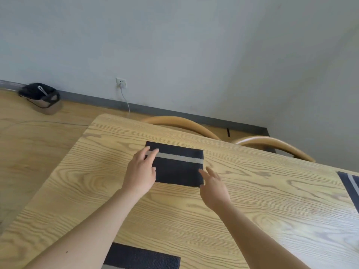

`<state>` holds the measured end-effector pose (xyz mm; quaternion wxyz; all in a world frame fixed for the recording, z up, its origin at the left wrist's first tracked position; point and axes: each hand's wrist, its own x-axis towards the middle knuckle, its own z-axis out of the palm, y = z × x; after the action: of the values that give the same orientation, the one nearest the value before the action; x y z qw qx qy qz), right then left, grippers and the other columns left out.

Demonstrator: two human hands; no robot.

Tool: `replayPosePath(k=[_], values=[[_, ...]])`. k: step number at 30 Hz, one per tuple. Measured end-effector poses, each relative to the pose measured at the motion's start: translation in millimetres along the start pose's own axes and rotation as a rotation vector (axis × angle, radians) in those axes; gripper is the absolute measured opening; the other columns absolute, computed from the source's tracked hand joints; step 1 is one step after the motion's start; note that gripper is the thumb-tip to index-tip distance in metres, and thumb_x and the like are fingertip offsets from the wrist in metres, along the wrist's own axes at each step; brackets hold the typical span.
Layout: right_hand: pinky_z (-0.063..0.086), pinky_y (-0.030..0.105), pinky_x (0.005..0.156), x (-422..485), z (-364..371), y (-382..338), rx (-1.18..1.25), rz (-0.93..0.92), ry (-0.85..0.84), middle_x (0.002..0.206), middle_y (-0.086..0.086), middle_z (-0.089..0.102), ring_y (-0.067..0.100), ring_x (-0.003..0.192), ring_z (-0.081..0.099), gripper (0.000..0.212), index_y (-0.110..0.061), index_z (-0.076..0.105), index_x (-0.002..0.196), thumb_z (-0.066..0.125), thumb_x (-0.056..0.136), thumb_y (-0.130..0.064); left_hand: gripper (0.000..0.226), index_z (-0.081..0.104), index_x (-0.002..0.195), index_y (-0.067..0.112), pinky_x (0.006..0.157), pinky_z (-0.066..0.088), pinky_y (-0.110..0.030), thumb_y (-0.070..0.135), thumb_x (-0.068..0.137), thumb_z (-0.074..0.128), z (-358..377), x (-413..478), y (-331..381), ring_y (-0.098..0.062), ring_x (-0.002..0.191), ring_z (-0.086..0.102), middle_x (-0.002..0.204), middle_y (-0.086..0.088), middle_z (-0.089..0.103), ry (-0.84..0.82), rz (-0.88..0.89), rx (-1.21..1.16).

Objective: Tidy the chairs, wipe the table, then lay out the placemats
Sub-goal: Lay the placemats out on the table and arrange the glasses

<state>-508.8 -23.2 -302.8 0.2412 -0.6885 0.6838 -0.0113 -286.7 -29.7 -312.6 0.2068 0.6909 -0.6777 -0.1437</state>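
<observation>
A dark placemat with a pale stripe lies flat on the far side of the wooden table. My left hand rests on its left edge, fingers spread over the stripe. My right hand hovers at its right front corner, fingers apart, fingertips at the mat's edge. A second dark placemat lies at the near edge between my forearms. A third placemat shows partly at the right edge of the table.
Two curved wooden chair backs stand tucked against the table's far side. A black bag sits on the floor by the wall at left. A wall socket with a cable is behind the table.
</observation>
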Motion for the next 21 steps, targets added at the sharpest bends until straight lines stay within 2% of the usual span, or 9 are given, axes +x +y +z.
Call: replayPosePath(k=[3,5,9,14,17,21], values=[[0.015,0.035,0.121,-2,21,2,-0.2,-0.127,-0.114,0.162,-0.001,0.005,0.017,0.149,0.0,0.061,-0.021,0.017,0.153,0.039,0.098,-0.009,0.051,0.035,0.145,0.022,0.113,0.031,-0.034,0.019,0.096,0.049,17,-14,-2,-0.021,0.14,0.028,0.154,-0.002,0.027,-0.242,0.121,0.099],[0.01,0.035,0.121,-1,29,1,-0.271,-0.162,-0.163,0.163,0.0,0.0,0.016,0.149,-0.003,0.058,-0.016,0.012,0.154,0.035,0.101,-0.014,0.051,0.031,0.147,0.024,0.111,0.033,-0.036,0.026,0.098,0.046,27,-19,-3,-0.021,0.14,0.026,0.155,-0.002,0.024,-0.366,0.151,0.196],[0.01,0.032,0.121,4,34,-2,-0.278,-0.184,-0.177,0.162,0.001,-0.004,0.015,0.149,-0.003,0.056,-0.014,0.006,0.154,0.029,0.103,-0.022,0.057,0.024,0.149,0.026,0.112,0.03,-0.04,0.035,0.097,0.046,32,-18,-6,-0.024,0.142,0.02,0.157,-0.004,0.019,-0.408,0.171,0.316],[0.022,0.034,0.117,14,35,-13,-0.214,-0.192,-0.173,0.163,0.0,0.0,0.016,0.149,0.002,0.056,-0.027,0.007,0.154,0.03,0.103,-0.023,0.065,0.012,0.151,0.027,0.118,0.02,-0.043,0.039,0.097,0.045,25,-5,-12,-0.022,0.147,0.004,0.16,-0.004,0.003,-0.509,0.113,0.31],[0.027,0.034,0.116,20,33,-18,-0.186,-0.191,-0.196,0.162,-0.002,-0.001,0.015,0.149,0.001,0.057,-0.029,0.007,0.154,0.031,0.103,-0.022,0.07,0.004,0.152,0.029,0.119,0.014,-0.045,0.044,0.097,0.043,22,6,-13,-0.02,0.147,-0.007,0.16,-0.001,-0.009,-0.607,0.07,0.291],[0.019,0.033,0.118,27,24,-14,-0.192,-0.211,-0.186,0.163,-0.003,0.002,0.014,0.149,0.001,0.054,-0.022,0.013,0.154,0.031,0.103,-0.021,0.07,0.001,0.152,0.029,0.12,0.01,-0.043,0.048,0.097,0.04,21,16,-14,-0.019,0.147,-0.009,0.16,-0.001,-0.013,-0.641,0.063,0.299]])
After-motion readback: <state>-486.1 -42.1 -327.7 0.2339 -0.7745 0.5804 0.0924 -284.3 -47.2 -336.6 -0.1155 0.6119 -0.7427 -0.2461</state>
